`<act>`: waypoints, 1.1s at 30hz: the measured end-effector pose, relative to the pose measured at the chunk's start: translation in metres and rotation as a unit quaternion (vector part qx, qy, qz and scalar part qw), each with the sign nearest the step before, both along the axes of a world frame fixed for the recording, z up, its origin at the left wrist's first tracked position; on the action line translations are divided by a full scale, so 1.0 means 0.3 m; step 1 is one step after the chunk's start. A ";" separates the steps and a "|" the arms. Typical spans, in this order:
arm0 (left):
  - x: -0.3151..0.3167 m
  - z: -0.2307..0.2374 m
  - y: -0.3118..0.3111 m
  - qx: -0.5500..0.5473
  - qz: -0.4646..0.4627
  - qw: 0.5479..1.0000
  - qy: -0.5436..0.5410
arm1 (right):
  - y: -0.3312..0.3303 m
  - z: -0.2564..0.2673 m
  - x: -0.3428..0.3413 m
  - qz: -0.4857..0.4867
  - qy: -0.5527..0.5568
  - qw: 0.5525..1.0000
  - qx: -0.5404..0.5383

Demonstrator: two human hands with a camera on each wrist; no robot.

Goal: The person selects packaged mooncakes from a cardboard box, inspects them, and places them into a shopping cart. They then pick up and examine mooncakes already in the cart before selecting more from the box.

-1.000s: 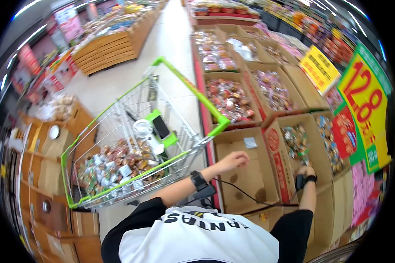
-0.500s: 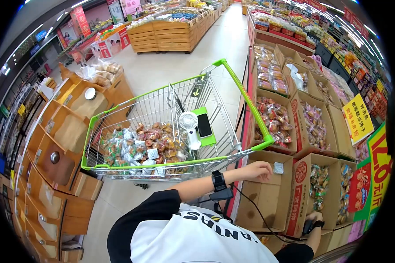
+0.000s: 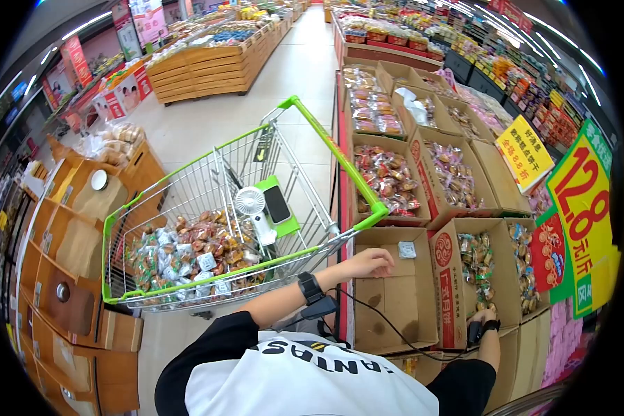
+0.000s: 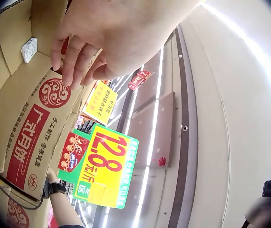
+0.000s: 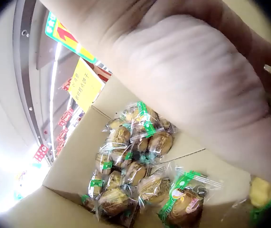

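Observation:
My right hand [image 3: 482,320] reaches into the near end of a cardboard box [image 3: 504,277] of mooncakes [image 3: 476,260] in clear wrappers with green print. In the right wrist view, the palm [image 5: 192,71] fills the upper right, above the loose mooncakes [image 5: 126,166]; another wrapped mooncake [image 5: 263,192] lies by the right edge, below the hand. Its fingertips are mostly hidden, so I cannot tell whether they grip one. Over the neighbouring box [image 3: 395,305], my left hand [image 3: 371,263] hangs with loosely bent fingers [image 4: 81,64], holding nothing. A small white packet [image 3: 407,249] lies in that box.
A green-rimmed shopping cart [image 3: 208,281] stands at the left with many wrapped pastries, a white fan [image 3: 251,204] and a phone [image 3: 277,204]. A black cable [image 3: 378,315] crosses the near box. Price signs [image 3: 579,187] rise at the right, wooden bins [image 3: 69,277] at the left.
The head view swung one way and back. My right hand stays low in the mooncake box, and my left hand keeps hovering over the neighbouring box.

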State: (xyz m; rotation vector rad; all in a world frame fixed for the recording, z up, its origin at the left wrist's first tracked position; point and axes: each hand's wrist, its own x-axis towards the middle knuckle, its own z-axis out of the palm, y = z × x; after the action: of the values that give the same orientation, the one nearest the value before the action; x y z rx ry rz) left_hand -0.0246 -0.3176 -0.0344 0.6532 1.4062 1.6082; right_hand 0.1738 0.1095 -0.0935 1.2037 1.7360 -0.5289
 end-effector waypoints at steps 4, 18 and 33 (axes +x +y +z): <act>-0.010 -0.004 -0.002 0.001 0.006 1.000 0.018 | -0.007 0.009 0.022 0.002 0.042 0.999 0.010; -0.041 -0.023 -0.019 0.005 0.012 1.000 0.014 | -0.019 0.006 0.023 -0.003 0.082 0.997 0.011; -0.018 -0.027 -0.014 -0.016 -0.004 1.000 0.016 | -0.044 0.056 0.029 -0.024 0.115 0.993 0.007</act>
State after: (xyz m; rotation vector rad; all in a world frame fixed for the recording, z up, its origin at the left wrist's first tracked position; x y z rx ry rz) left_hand -0.0300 -0.3217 -0.0426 0.6666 1.4487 1.5720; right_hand 0.1825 0.0963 -0.0767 1.2349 1.9097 -0.7081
